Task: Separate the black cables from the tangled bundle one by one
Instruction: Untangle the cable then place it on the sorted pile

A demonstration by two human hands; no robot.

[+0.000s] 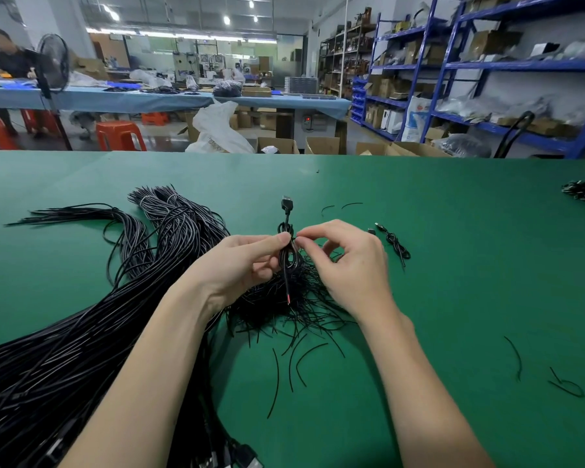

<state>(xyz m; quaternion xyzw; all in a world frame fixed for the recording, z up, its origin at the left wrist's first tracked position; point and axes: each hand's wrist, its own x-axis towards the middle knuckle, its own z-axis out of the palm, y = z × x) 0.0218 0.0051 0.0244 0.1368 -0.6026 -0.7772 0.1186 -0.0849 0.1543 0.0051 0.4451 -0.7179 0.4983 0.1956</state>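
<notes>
Coiled black cable [287,251] in the left hand's [247,265] clenched grip, right hand's [348,265] fingertips pinching it, above the tangled bundle [81,332].

Left hand [247,261] grips coiled cable [287,251]; right hand [348,265] pinches it.

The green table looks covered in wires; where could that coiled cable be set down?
The green mat is barest right of the right hand, between the small finished coil and scattered offcuts. The long cable bundle crowds the left.

A green table [453,265] carries a big black cable bundle [81,332], short ties [294,309] and a coiled cable [397,244]
</notes>
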